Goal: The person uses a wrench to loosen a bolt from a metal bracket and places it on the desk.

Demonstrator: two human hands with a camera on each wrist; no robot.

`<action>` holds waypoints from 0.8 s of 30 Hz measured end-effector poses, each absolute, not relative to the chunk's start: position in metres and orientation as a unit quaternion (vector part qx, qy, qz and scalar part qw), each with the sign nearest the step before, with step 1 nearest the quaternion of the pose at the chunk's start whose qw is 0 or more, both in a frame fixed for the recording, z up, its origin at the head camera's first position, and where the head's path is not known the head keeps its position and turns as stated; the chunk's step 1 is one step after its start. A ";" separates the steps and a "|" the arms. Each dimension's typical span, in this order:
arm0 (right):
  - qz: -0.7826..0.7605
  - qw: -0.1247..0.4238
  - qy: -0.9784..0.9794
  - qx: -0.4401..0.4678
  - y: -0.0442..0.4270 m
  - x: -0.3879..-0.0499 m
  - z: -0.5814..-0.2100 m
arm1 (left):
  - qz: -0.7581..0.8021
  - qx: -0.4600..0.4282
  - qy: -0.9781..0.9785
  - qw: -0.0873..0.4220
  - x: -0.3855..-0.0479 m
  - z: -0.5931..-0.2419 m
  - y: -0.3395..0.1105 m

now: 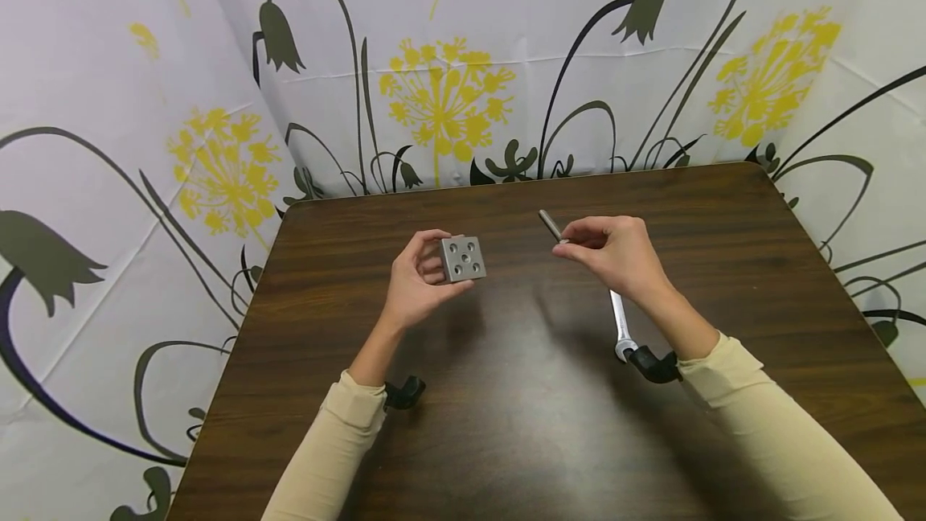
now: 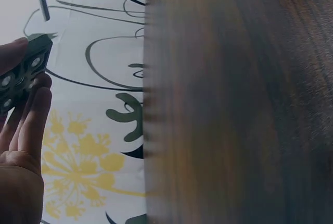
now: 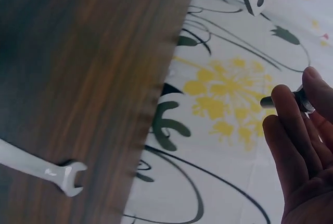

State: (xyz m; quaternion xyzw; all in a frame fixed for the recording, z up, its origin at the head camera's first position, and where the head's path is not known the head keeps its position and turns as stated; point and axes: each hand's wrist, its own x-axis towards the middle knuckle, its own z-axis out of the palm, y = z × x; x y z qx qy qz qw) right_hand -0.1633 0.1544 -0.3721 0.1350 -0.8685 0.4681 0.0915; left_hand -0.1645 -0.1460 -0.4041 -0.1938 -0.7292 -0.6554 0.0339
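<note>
My left hand (image 1: 414, 284) grips a square grey metal block (image 1: 464, 259) by its left side, thumb below and fingers behind. Several round holes show on the block's face, which is tilted toward the head camera. To the right, my right hand (image 1: 620, 257) pinches a slim metal bolt (image 1: 550, 225) between thumb and fingers. Its shank points up and left toward the back of the table; the fingers hide much of its head end, where a shiny part (image 3: 306, 103) shows in the right wrist view. Block and bolt are apart, both held above the table.
A silver open-end wrench (image 1: 620, 326) lies on the dark wooden table (image 1: 521, 424) beneath my right forearm, part of it hidden. Black wrist mounts (image 1: 654, 365) sit at both cuffs. Behind the table hangs a white curtain (image 1: 521, 22) with flower prints.
</note>
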 end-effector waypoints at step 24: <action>0.370 0.064 -0.919 0.119 0.156 -0.164 -0.448 | -0.556 -0.111 -0.821 -0.075 -0.192 -0.480 -0.130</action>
